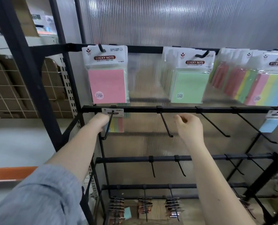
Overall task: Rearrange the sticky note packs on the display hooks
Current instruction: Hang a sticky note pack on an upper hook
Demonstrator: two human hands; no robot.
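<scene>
On the top rail hang a pink sticky note pack (108, 86), a green pack (189, 85) and several rainbow-striped packs (265, 90). A small striped pack (118, 125) hangs at the back of the leftmost hook (108, 127) on the second rail. My left hand (100, 121) holds this pack at its left edge, with the fingers mostly hidden. My right hand (189, 126) hovers beside the bare second hook (166, 125), fingers loosely curled and holding nothing. A light blue pack (270, 125) hangs at the far right of the second rail.
Bare black hooks (214, 124) jut forward along the second and third rails. Binder clips (144, 205) hang from the bottom rail. A black frame post (26, 65) stands to the left, with a wire grid and cardboard boxes (13, 88) beyond it.
</scene>
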